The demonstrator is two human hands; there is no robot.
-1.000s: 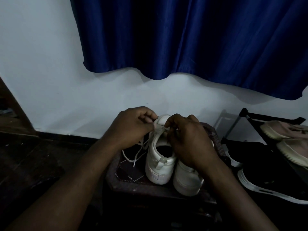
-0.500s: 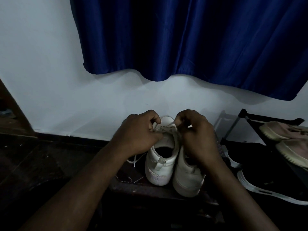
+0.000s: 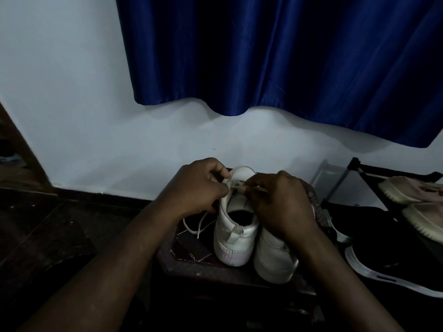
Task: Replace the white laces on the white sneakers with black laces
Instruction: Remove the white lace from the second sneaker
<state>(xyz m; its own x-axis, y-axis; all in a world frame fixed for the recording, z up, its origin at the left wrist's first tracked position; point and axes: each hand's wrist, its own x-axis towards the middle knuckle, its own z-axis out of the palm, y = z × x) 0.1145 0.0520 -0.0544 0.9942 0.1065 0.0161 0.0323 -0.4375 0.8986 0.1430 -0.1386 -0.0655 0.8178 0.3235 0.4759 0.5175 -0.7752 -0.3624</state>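
Right hand (image 3: 282,207) has dropped from above the tongue since 0.5 s ago. Its fingertips now sit at the top eyelets, facing the left hand's. Left hand (image 3: 199,188) is roughly where it was. More loose lace shows on the left side than before.

Both hands are curled tight, pinching the white lace (image 3: 236,184) at the top of the first sneaker (image 3: 236,238). Left thumb and forefinger come in from the left, right fingertips from the right. Light is dim, so I can't tell which strand each pinch has. A loose run of lace drops from under the left hand and lies looped on the table (image 3: 182,267).

First sneaker: upright, heel toward the camera, toe toward the far edge, about mid-table.
Second sneaker (image 3: 273,259): touching the first on its right, heel toward the camera too, closer to the near edge and the right edge. The right wrist covers its top.

Flat dark item (image 3: 191,248) on the left part of the table, just beside the first sneaker. Can't tell what it is.

Shoe rack (image 3: 383,170) is right of the table, holding a black shoe (image 3: 388,259) with a white sole and beige shoes (image 3: 412,190) above it. White wall (image 3: 72,92) behind, blue curtain (image 3: 287,56) above.
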